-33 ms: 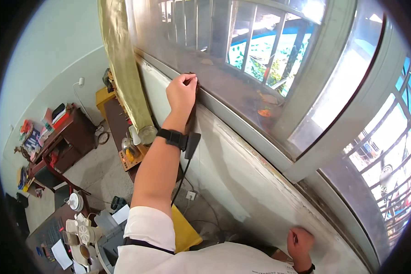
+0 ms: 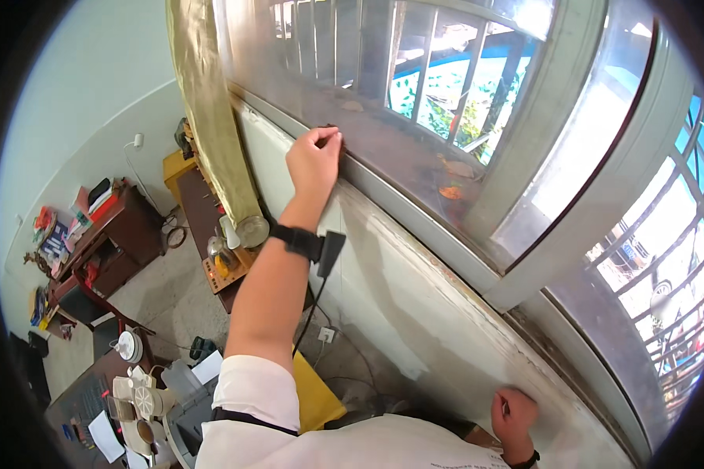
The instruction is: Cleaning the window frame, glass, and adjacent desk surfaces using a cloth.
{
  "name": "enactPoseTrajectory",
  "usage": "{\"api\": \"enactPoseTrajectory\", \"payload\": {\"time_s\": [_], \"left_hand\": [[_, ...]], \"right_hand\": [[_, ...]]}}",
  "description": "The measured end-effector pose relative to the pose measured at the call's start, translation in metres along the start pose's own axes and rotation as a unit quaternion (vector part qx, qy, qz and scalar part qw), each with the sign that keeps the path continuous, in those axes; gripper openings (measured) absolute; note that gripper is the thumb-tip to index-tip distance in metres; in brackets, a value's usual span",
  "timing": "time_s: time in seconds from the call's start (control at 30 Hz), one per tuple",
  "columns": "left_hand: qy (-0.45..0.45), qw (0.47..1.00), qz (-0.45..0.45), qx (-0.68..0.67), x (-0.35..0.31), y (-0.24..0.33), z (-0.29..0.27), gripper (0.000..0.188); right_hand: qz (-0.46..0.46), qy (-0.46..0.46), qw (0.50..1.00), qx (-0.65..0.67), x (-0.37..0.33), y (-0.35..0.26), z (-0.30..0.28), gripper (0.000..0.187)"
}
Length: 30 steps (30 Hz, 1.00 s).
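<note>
- The hands are well apart: the left hand [image 2: 313,162] pinches a small dark thing [image 2: 331,127], mostly hidden, at the window frame [image 2: 414,216]; the right hand [image 2: 515,416] curls in a loose fist beside the wall [image 2: 383,301], its inside hidden.
- At far left, a brown desk [image 2: 139,228] carries clutter.
- A gold curtain [image 2: 208,109] hangs left of the left hand.
- An orange leaf [image 2: 450,192] shows to its right.

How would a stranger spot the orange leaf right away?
Start at the big window with its metal frame, then look right of the left hand. Through the glass, just above the bottom rail, lies the small orange leaf. Its bright colour sets it apart from the paler, brownish leaf just beyond it.
</note>
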State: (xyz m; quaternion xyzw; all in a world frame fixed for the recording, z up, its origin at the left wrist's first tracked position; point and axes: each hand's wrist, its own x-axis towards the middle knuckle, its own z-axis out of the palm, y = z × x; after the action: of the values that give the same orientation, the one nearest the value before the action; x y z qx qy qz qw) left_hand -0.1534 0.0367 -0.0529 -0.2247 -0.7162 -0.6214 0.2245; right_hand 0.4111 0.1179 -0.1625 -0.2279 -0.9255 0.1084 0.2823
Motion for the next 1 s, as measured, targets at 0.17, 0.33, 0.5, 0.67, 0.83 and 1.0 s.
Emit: {"api": "enactPoseTrajectory", "payload": {"time_s": [0.17,0.33,0.5,0.67,0.83,1.0], "left_hand": [[0.0,0.958,0.279,-0.067,-0.11,0.093,0.027,0.014],[-0.081,0.861,0.46,-0.202,-0.185,0.136,0.044,0.037],[-0.033,0.876,0.458,-0.145,-0.166,0.115,0.049,0.034],[0.069,0.953,0.292,-0.051,-0.102,0.08,0.037,0.021],[-0.042,0.974,0.13,-0.178,-0.104,0.061,0.045,0.05],[-0.178,0.889,0.383,-0.176,-0.151,0.115,0.047,0.057]], "right_hand": [[0.003,0.01,1.0,-0.007,0.0,-0.003,-0.004,0.01],[0.033,-0.007,0.999,0.024,-0.002,0.001,-0.002,0.011],[0.009,-0.014,1.0,0.011,-0.003,0.001,-0.006,0.009],[-0.013,-0.007,1.0,-0.013,-0.002,0.002,-0.002,0.009],[-0.017,-0.003,1.0,0.005,0.002,0.003,-0.001,0.009],[-0.02,-0.006,1.0,-0.005,0.001,0.0,-0.003,0.008]]}}
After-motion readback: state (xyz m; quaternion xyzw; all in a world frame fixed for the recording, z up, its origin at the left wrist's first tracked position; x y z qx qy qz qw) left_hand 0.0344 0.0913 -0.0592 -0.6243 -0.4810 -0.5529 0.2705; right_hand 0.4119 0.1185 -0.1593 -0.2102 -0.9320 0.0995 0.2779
